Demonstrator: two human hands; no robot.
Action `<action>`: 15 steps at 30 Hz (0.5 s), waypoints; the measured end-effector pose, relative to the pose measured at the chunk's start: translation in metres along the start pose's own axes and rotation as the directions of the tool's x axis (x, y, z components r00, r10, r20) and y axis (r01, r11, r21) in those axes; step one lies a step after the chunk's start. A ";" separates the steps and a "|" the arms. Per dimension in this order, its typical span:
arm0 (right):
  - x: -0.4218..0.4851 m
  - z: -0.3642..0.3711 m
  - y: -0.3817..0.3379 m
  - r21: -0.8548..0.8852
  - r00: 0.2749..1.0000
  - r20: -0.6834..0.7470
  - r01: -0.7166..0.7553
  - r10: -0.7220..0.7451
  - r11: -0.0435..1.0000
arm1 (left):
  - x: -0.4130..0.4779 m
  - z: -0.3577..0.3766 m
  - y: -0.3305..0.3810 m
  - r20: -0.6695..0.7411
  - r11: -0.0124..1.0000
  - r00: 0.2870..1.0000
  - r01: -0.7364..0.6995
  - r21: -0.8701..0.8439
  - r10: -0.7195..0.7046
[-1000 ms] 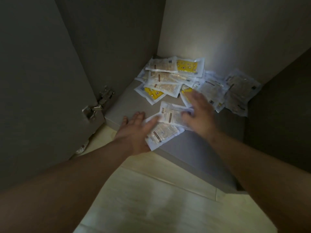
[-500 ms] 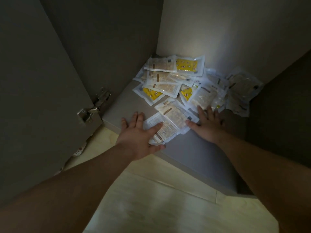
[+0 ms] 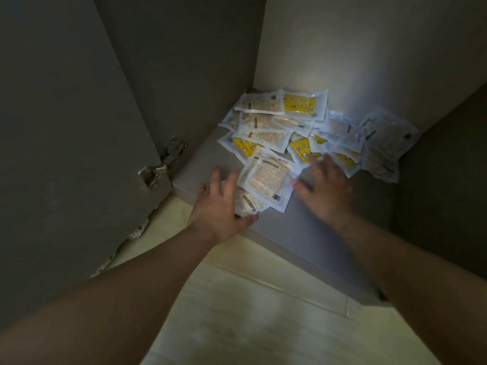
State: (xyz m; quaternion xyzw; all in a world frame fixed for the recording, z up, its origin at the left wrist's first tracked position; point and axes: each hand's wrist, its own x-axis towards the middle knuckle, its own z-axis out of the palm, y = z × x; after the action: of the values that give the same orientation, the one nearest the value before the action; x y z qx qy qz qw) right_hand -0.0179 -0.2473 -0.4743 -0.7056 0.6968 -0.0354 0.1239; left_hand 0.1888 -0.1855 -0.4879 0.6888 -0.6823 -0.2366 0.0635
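So the two packets in play sit at the near edge of the cabinet floor [image 3: 329, 233], one on the other. The top packet [image 3: 266, 180] is clear plastic with beige contents, and the lower packet [image 3: 247, 202] pokes out beneath it toward the near left.

The left hand [image 3: 218, 204] lies flat against their left side, its fingers [image 3: 216, 175] straight and a bit spread, tips on the shelf beside the top packet. The thumb runs along the near edge of the lower packet and touches it. No pinch, more of a flat press.

The right hand [image 3: 325, 188] is blurry but clearly wide open, palm down. Its fingers [image 3: 315, 164] are splayed toward the yellow packets, and the thumb points at the top packet's right edge. I can't tell if it's actually touching anything.

Farther in, the cabinet holds a loose pile of packets [image 3: 290, 119] shoved into the far corner, some with yellow labels, overlapping every which way. The open door [image 3: 66, 127] and its hinge [image 3: 163, 164] are on the left, with pale tiled floor [image 3: 237, 312] nearest.
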 end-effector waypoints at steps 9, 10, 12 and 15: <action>0.012 0.012 0.025 -0.141 0.944 0.294 -0.109 0.147 0.984 | 0.013 0.002 0.008 0.180 0.949 0.984 -0.067 0.308 0.012; 0.006 0.012 0.022 -0.141 0.947 0.289 -0.101 0.138 0.985 | 0.014 0.004 0.009 0.197 0.952 0.980 -0.065 0.300 0.005; -0.007 0.015 0.016 -0.158 0.950 0.293 -0.066 0.111 0.985 | 0.015 0.004 0.008 0.207 0.959 0.978 -0.074 0.272 0.017; -0.039 0.020 0.003 -0.116 0.958 0.286 0.002 0.031 0.993 | 0.012 0.003 0.004 0.197 0.968 0.979 -0.091 0.232 0.045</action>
State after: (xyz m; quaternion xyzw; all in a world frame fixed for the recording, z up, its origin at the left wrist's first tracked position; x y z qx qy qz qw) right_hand -0.0174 -0.2061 -0.4892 -0.7041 0.6774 0.1084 0.1832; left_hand 0.1831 -0.1963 -0.4919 0.6419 -0.7320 -0.2148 -0.0774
